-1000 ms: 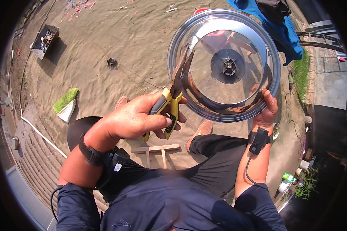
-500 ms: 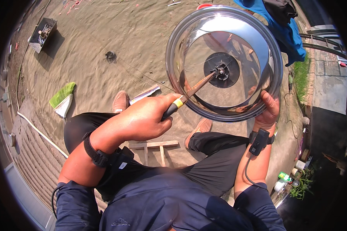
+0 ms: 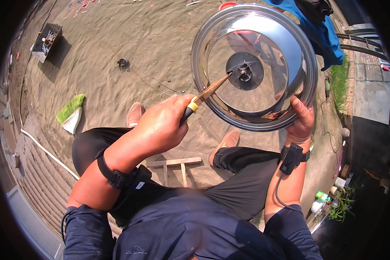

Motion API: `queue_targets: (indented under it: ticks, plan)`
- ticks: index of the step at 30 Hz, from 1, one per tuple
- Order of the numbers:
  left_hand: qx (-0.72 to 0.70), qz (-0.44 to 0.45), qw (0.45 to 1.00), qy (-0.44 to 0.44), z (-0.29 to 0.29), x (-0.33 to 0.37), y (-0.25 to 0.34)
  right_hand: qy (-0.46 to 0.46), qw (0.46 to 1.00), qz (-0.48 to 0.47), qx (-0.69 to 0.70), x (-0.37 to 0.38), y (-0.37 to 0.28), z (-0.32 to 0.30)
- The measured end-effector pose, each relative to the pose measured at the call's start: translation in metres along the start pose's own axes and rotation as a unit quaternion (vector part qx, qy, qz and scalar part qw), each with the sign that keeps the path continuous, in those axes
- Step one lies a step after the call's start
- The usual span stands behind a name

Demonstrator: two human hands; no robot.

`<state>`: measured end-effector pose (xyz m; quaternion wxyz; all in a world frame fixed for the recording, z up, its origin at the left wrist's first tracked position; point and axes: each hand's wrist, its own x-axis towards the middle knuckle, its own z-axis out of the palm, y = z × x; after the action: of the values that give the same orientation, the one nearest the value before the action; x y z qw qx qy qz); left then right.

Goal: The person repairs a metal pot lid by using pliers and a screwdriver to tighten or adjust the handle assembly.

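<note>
My left hand [image 3: 162, 128] is wrapped round the black-and-yellow handle of rusty, tapered long-nose pliers [image 3: 213, 90]. Their tip points at the left edge of a black disc [image 3: 253, 81] in the middle of a round pot lid [image 3: 209, 112]. Jagged, broken-looking pieces surround a small metal stud at the disc's centre. The lid is see-through glass with a wide, shiny metal rim. My right hand [image 3: 302, 119] grips the lid's lower right edge, thumb on the near face and the other fingers partly hidden behind it.
A small wooden stool or frame [image 3: 174, 163] sits on the ground between my legs. To the left lie a green-bristled broom head [image 3: 70, 108], a black cup-like piece [image 3: 123, 63] and a dark bin of tools [image 3: 40, 53]. Blue cloth [image 3: 331, 48] hangs at the upper right.
The pliers' tip has drawn back from the broken centre to the disc's left edge. My left hand has shifted slightly left and up. The lid has tilted and risen a little.
</note>
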<state>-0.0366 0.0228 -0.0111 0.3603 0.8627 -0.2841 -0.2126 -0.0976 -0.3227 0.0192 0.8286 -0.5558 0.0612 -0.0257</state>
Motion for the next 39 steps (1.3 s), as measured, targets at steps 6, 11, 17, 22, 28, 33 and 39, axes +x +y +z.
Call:
queue_targets:
  ticks: [6, 11, 17, 22, 28, 33, 39]
  plan:
    - [0.172, -0.017, 0.971, 0.163, 0.006, 0.014, -0.011, 0.018, 1.000, -0.005, -0.011, 0.004, -0.001, 0.015]
    - [0.216, 0.021, 0.939, 0.266, -0.003, 0.031, -0.012, 0.026, 1.000, 0.004, 0.007, 0.004, -0.001, 0.023]
    - [0.228, 0.045, 0.930, 0.283, -0.004, 0.034, -0.020, 0.037, 0.998, 0.007, 0.044, 0.002, 0.003, 0.014]
    - [0.241, 0.079, 0.914, 0.316, -0.014, 0.034, -0.013, 0.059, 0.997, 0.003, 0.051, 0.000, 0.003, 0.015]
    - [0.252, 0.097, 0.912, 0.309, -0.020, 0.036, -0.012, 0.086, 0.994, 0.004, 0.070, 0.000, 0.006, 0.009]
    - [0.262, 0.077, 0.913, 0.304, -0.023, 0.036, -0.010, 0.073, 0.995, 0.006, 0.061, 0.002, 0.005, 0.017]
    - [0.278, 0.053, 0.914, 0.290, -0.021, 0.035, -0.013, 0.079, 0.995, 0.005, 0.055, 0.005, 0.005, 0.025]
